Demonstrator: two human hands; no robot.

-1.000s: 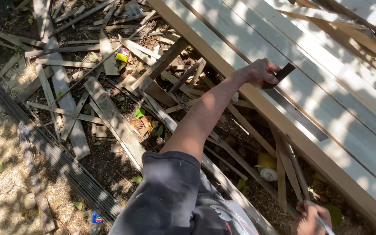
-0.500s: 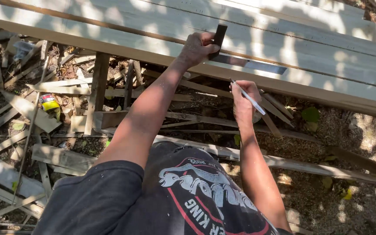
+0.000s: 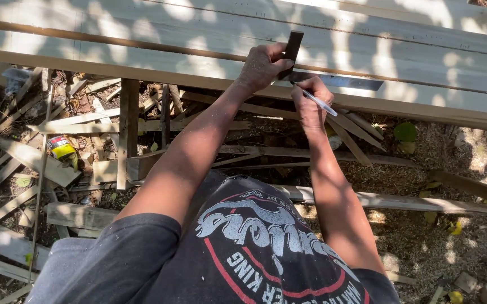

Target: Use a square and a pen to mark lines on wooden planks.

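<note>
A metal square (image 3: 333, 80) lies flat on the near edge of a long pale board (image 3: 423, 62). The left hand (image 3: 261, 67) grips its dark handle. The right hand (image 3: 309, 101) pinches a pencil (image 3: 316, 101) beside the blade. Wood scraps (image 3: 57, 163) cover the ground below.

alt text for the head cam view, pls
A person's left hand presses a try square onto pale boards while the right hand holds a pen at the square's blade. Scrap wood and a small can litter the ground below.
</note>
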